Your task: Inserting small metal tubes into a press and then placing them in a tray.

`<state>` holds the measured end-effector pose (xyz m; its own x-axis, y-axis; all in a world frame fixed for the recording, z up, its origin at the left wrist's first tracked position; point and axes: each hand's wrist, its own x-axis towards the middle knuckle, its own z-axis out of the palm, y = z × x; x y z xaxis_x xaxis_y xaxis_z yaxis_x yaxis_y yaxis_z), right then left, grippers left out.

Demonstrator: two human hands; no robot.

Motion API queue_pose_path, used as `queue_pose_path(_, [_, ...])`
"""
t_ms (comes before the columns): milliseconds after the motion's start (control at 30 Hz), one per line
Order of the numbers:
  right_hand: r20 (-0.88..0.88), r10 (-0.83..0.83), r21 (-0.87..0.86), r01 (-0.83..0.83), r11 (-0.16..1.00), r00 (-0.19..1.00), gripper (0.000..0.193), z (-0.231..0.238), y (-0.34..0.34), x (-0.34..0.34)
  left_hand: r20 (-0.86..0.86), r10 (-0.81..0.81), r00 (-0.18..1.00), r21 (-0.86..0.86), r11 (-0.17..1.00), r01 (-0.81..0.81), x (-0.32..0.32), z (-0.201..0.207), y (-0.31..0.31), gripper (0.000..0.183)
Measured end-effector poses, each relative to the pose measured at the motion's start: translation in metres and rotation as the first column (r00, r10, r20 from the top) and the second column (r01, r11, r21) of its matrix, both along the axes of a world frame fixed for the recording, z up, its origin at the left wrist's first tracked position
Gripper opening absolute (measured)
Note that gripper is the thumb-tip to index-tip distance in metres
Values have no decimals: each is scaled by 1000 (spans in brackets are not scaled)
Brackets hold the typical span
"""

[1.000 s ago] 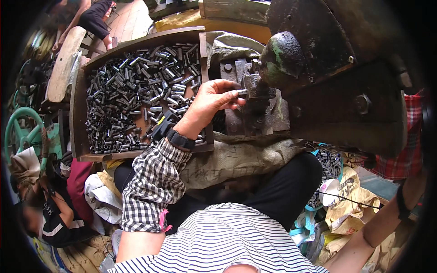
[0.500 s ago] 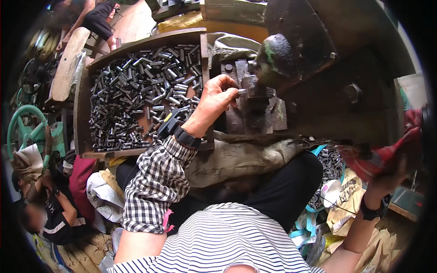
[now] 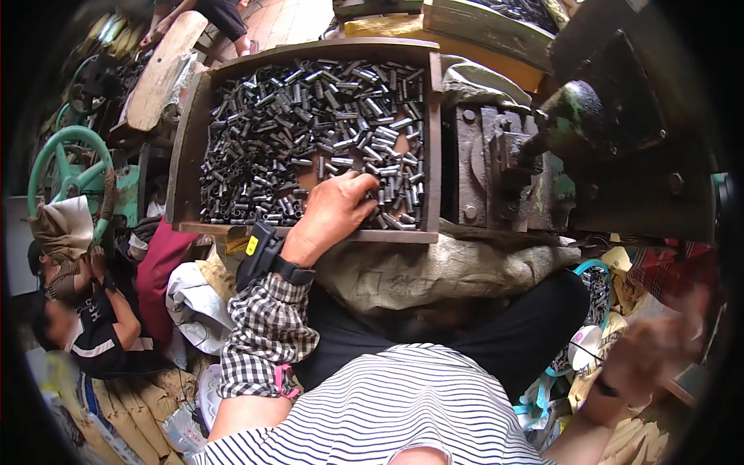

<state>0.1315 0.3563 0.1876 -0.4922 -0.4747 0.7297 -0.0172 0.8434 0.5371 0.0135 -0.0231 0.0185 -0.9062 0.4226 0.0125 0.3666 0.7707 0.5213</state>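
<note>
Keep the checked left sleeve [image 3: 267, 337] and black wrist strap [image 3: 294, 271] clear of the near rim of the wooden tray [image 3: 435, 155] while reaching in. Pick from the loose short metal tubes [image 3: 310, 108], best one at a time, judging by the jumble; choose a piece lying on top, apart from neighbours, and pinch near the middle, leaving both ends free. Lift straight up to avoid dragging others along.

Left hand [image 3: 333, 209]: over the near right part of the tray, back upward, fingers curled and about half closed, at or just above the tubes. Cannot tell of any tube gripped, with fingertips hidden. Right hand [image 3: 655, 353]: well apart at the right, blurred, near a red plaid cloth [image 3: 670, 271]; impossible to make out as open, clenched or holding anything.

Farther out: more tubes, spread through most of the tray; just beside its right wall, a greasy machine [image 3: 515, 159] with a bolted base plate [image 3: 471, 170]. Farthest, at upper left: a worn wooden plank [image 3: 167, 74].
</note>
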Motion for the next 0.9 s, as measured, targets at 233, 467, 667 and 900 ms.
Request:
queue_pose_path(233, [601,677,-564,-374,736,426,16,-158,-168,-111,-41,-26,999,-180,983,18,-1,-14,-11,21])
queue_pose_path(467, [794,475,-339,-373,864,379,11,-184,-205,-140,-135,-72,988,-289,957,30,4,-14,-14,11])
queue_pose_path(667, [823,470,-332,-402,853,319,10,-179,-203,-154,-195,-18,981,-380,923,-58,1,-15,-5,14])
queue_pose_path(900, [802,525,-357,-476,804,285,10,-182,-208,-162,-155,86,984,-260,957,-125,-3,-17,-9,24])
